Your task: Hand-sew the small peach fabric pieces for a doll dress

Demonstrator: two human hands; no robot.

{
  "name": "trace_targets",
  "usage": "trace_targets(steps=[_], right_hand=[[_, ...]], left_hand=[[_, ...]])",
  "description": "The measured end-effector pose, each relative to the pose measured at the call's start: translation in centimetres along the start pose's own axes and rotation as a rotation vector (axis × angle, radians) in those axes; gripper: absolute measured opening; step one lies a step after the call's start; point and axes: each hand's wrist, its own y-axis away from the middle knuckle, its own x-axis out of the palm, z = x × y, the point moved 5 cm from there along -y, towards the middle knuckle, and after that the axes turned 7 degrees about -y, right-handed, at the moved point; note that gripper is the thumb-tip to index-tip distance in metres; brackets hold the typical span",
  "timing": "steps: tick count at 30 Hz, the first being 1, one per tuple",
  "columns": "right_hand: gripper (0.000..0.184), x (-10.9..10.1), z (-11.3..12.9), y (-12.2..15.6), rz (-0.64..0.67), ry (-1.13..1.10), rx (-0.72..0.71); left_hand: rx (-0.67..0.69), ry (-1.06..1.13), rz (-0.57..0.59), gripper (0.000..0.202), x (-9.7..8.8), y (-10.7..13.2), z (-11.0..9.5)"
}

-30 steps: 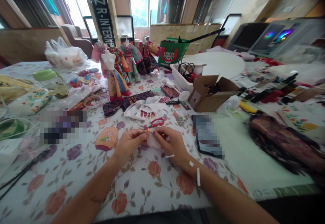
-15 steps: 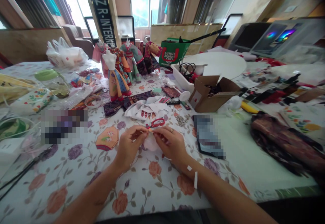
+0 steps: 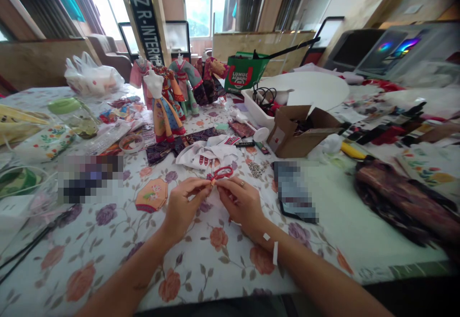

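My left hand (image 3: 184, 204) and my right hand (image 3: 244, 201) meet above the flowered tablecloth, fingertips almost touching. Both are closed in a pinch on a small orange piece (image 3: 213, 182), probably fabric; the fingers cover most of it. Just beyond the fingertips lie red-handled scissors (image 3: 223, 171), their blades partly hidden. A crumpled white printed bag (image 3: 204, 156) is behind them. Left of my left hand lies an orange eight-sided embroidered piece (image 3: 151, 195) with a red and blue lower edge. Two bits of white tape (image 3: 275, 253) stick to my right wrist.
Small dressed mannequins (image 3: 163, 108) stand at the back. To the right are a smartphone (image 3: 293, 192), a pile of small metal bits (image 3: 257, 168), an open cardboard box (image 3: 302, 132) and dark cloth (image 3: 398, 202). A lidded jar (image 3: 74, 116) stands at left.
The pale roundish patch below my fingertips no longer shows, and more orange is visible between them. Both hands stay nearly in place, still pinching.
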Motion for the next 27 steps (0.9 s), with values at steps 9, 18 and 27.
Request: trace_targets(steps=[9, 18, 27], right_hand=[[0.017, 0.0, -0.6, -0.1, 0.0, -0.053, 0.104], [0.015, -0.2, -0.8, -0.2, -0.012, -0.058, 0.159], [0.006, 0.1, -1.5, -0.1, 0.035, -0.082, 0.346]], left_hand=[[0.074, -0.055, 0.028, 0.021, 0.0, -0.1, 0.0], [0.021, -0.005, 0.084, 0.024, 0.3, 0.0, 0.5], [-0.063, 0.127, 0.098, 0.023, 0.3, 0.0, 0.9]])
